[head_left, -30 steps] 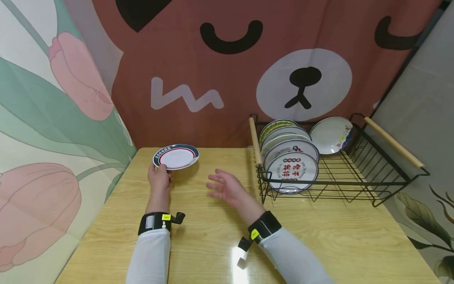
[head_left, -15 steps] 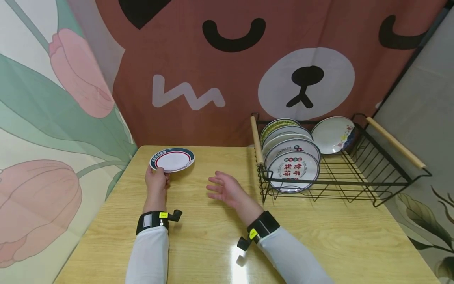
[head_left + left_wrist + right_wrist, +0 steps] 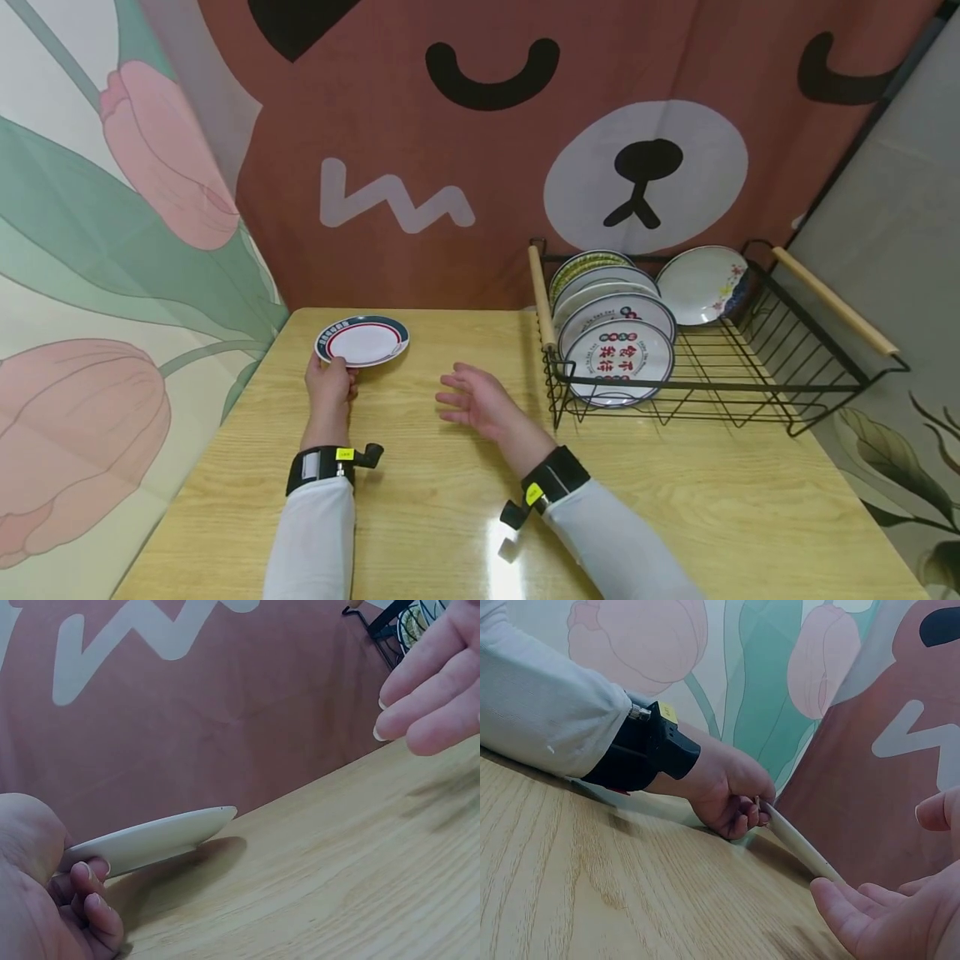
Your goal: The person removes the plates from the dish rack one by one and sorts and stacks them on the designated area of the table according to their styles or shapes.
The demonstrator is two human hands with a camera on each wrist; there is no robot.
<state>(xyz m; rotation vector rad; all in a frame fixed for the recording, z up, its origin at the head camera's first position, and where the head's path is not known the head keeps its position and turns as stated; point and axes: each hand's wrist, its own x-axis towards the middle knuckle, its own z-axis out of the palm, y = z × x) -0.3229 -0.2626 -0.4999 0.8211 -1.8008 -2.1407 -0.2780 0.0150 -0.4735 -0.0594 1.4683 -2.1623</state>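
My left hand [image 3: 330,387] pinches the near left rim of a white plate [image 3: 367,343] with a dark teal border and a red ring. The thumb lies over the rim and the other fingers curl beneath it. In the left wrist view the plate [image 3: 161,836] tilts above the table, its shadow falling underneath. My right hand [image 3: 480,404] hangs over the table between the plate and the rack, palm turned left, fingers spread and holding nothing. From the right wrist view, the right hand's fingers [image 3: 847,907] overlap the plate's far end.
A black wire dish rack [image 3: 720,387] with wooden handles stands on the right of the wooden table [image 3: 420,500]. Several plates [image 3: 618,362] lean upright in its left part, and a flower-patterned dish [image 3: 701,286] leans at its back. A bear-print cloth [image 3: 375,267] hangs behind the table.
The left hand has moved slightly left and lower with the plate, which sits a little nearer the table's left edge. The right hand has barely moved.
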